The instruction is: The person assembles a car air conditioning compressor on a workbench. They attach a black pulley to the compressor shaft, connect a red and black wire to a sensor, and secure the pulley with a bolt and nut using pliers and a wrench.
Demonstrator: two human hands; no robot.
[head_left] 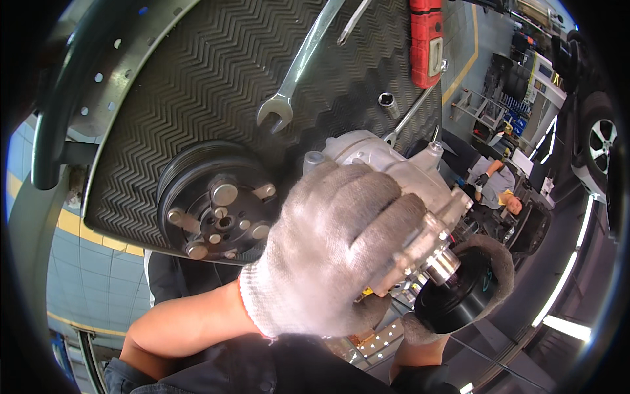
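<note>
My left hand (335, 243), in a grey-white knit glove, is wrapped over a cast aluminium housing (364, 148), which looks like a compressor body. From the housing's right end juts a shiny metal shaft (441, 265). My right hand (504, 266), gloved too, curls round a smooth black round part (453, 307) right by the shaft's end; whether the two touch I cannot tell. The fingers of that hand are partly hidden behind the part. Left of the housing, a black grooved pulley (244, 220) with bolts on its face lies on the ribbed mat.
On the black mat (164, 98) lie an open-ended wrench (298, 75), a socket (388, 104), a thin metal rod (423, 105) and a red-cased tool (426, 56). A metal rail (49, 131) borders the left. Another person (495, 184) and a car wheel (598, 141) are farther right.
</note>
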